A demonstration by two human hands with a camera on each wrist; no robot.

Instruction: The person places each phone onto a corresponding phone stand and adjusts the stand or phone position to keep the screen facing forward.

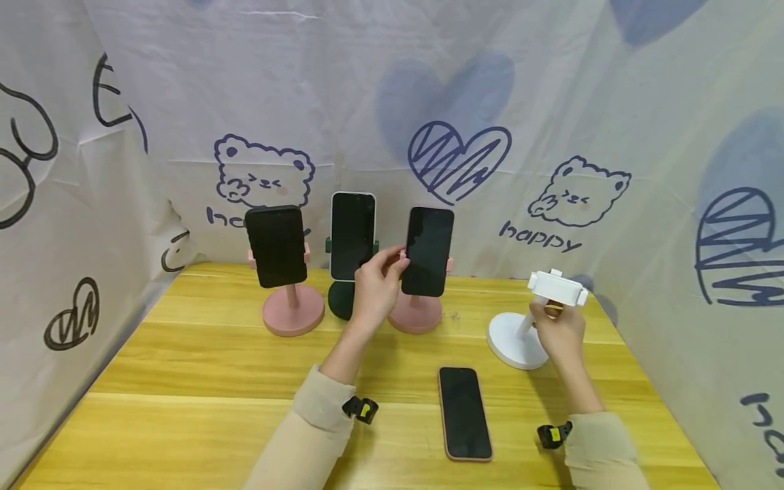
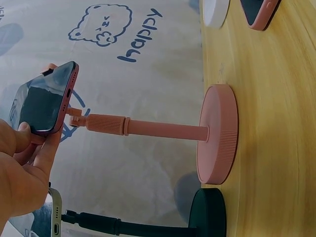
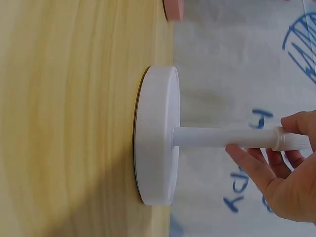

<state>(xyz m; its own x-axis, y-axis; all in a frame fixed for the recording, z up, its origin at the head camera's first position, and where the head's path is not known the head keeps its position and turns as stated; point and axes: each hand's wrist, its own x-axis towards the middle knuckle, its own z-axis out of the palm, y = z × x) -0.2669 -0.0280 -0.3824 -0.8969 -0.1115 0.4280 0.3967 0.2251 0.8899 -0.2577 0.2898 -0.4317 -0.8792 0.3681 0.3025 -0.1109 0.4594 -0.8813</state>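
My left hand (image 1: 378, 289) pinches the left side clamp of a pink phone stand (image 1: 419, 320), right at the edge of the dark phone (image 1: 429, 252) that stands in it. The left wrist view shows the thumb (image 2: 22, 136) at the front and the other fingers behind. Further right, my right hand (image 1: 560, 331) grips the upper stem of a white phone stand (image 1: 517, 340), whose holder (image 1: 557, 288) carries no phone. Its round base (image 3: 157, 138) rests on the table. Between my forearms a phone in a pink case (image 1: 465, 414) lies face up.
Left of the hands stand another pink phone stand (image 1: 292, 316) with a black phone (image 1: 277, 246) and a dark green stand (image 1: 340, 301) with a white-framed phone (image 1: 352, 236). A printed white cloth (image 1: 367, 163) hangs behind the wooden table (image 1: 202, 381).
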